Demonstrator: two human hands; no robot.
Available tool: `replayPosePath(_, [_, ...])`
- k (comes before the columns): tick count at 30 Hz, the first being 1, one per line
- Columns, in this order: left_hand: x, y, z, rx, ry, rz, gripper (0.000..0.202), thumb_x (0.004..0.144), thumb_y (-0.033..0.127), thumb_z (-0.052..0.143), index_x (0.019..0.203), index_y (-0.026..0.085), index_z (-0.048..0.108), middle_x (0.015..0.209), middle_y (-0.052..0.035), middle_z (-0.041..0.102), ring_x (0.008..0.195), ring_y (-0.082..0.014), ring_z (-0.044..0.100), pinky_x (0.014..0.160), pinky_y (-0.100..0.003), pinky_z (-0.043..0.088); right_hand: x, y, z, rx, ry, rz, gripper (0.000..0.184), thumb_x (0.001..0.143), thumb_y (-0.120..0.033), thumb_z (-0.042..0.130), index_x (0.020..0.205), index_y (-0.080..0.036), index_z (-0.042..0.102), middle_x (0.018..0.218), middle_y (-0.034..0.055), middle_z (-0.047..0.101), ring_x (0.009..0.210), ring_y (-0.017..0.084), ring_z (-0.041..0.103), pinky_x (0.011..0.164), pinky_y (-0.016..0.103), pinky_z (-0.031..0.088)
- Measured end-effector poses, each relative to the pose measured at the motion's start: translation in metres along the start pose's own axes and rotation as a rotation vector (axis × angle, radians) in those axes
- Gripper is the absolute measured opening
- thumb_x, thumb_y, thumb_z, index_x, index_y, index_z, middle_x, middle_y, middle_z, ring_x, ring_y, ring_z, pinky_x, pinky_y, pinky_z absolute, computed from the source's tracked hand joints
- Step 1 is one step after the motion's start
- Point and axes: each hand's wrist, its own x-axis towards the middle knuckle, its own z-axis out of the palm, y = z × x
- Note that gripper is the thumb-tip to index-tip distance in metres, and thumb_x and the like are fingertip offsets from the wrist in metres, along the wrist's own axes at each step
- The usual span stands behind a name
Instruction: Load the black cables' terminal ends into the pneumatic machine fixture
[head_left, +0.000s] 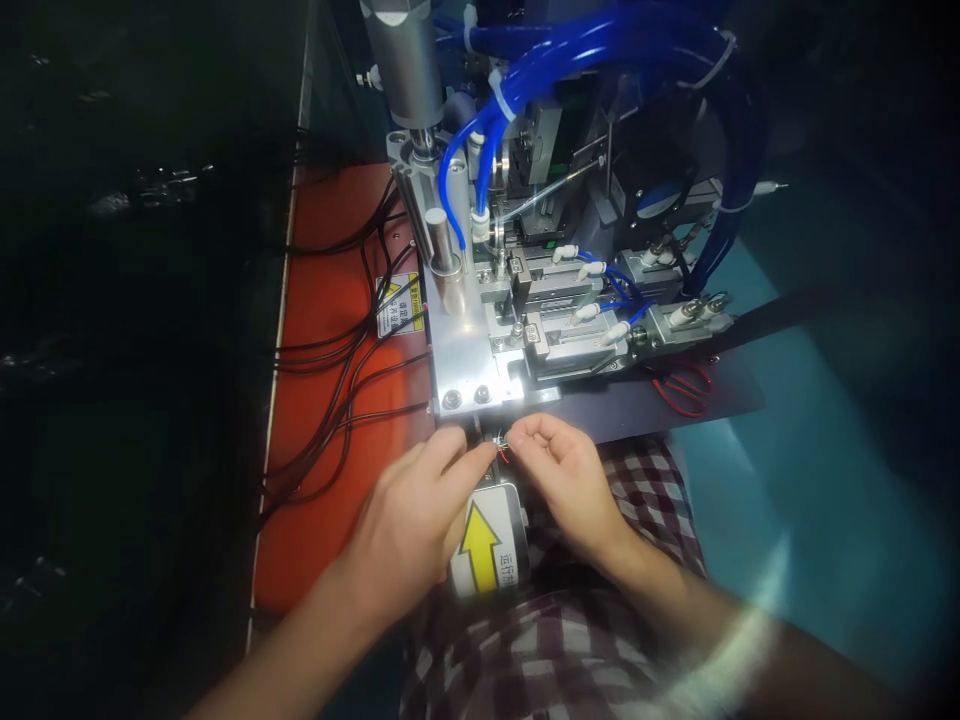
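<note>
My left hand (420, 490) and my right hand (566, 475) meet just in front of the machine's metal plate (463, 365). Between their fingertips is a tiny part with thin wires (502, 446), one of them red; its exact kind is too small to make out. Thumb and forefinger of my left hand are closed at its left side. The fingers of my right hand pinch it from the right. Below the hands lies a white label with a yellow arrow (478, 548), partly covered by my left hand.
Behind the hands stands a pneumatic fixture with cylinders (574, 340) and thick blue air hoses (600, 45). Black cables (352, 370) cross the orange surface (322, 540) on the left. A loop of red wire (686, 390) hangs at the right. My checked clothing (547, 650) is close below.
</note>
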Motion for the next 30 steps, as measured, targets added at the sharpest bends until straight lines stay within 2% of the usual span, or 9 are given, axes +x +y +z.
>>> replayPosePath(11, [0.002, 0.0, 0.0, 0.02, 0.023, 0.008, 0.031, 0.084, 0.002, 0.045, 0.106, 0.009, 0.065, 0.08, -0.0062, 0.057, 0.066, -0.0145, 0.056, 0.055, -0.024, 0.049, 0.0, 0.007, 0.002, -0.071, 0.029, -0.11, 0.018, 0.082, -0.03, 0.058, 0.069, -0.019, 0.052, 0.059, -0.0039, 0.047, 0.052, 0.01, 0.039, 0.045, 0.023, 0.034])
replayPosePath(21, [0.002, 0.0, 0.0, 0.014, 0.005, 0.002, 0.032, 0.083, 0.002, 0.045, 0.107, 0.01, 0.065, 0.08, -0.0063, 0.057, 0.067, -0.0152, 0.057, 0.056, -0.025, 0.05, 0.0, 0.007, -0.001, -0.135, -0.007, -0.101, 0.019, 0.085, -0.032, 0.056, 0.071, -0.02, 0.051, 0.061, -0.0029, 0.05, 0.055, 0.012, 0.045, 0.049, 0.025, 0.038])
replayPosePath(25, [0.002, 0.001, 0.0, 0.015, -0.006, -0.002, 0.03, 0.084, 0.002, 0.045, 0.105, 0.01, 0.065, 0.08, -0.0063, 0.057, 0.066, -0.0154, 0.057, 0.055, -0.025, 0.05, -0.002, 0.011, -0.004, -0.261, -0.011, -0.176, 0.016, 0.089, -0.03, 0.053, 0.076, -0.021, 0.051, 0.063, -0.0027, 0.049, 0.059, 0.013, 0.047, 0.053, 0.025, 0.038])
replayPosePath(30, [0.001, 0.0, 0.0, 0.011, -0.005, -0.006, 0.03, 0.086, 0.004, 0.045, 0.107, 0.012, 0.064, 0.08, -0.0056, 0.057, 0.067, -0.0148, 0.056, 0.056, -0.025, 0.049, -0.005, 0.009, -0.007, -0.501, 0.008, -0.293, 0.015, 0.091, -0.028, 0.048, 0.078, -0.02, 0.05, 0.068, -0.0001, 0.054, 0.061, 0.014, 0.05, 0.057, 0.027, 0.039])
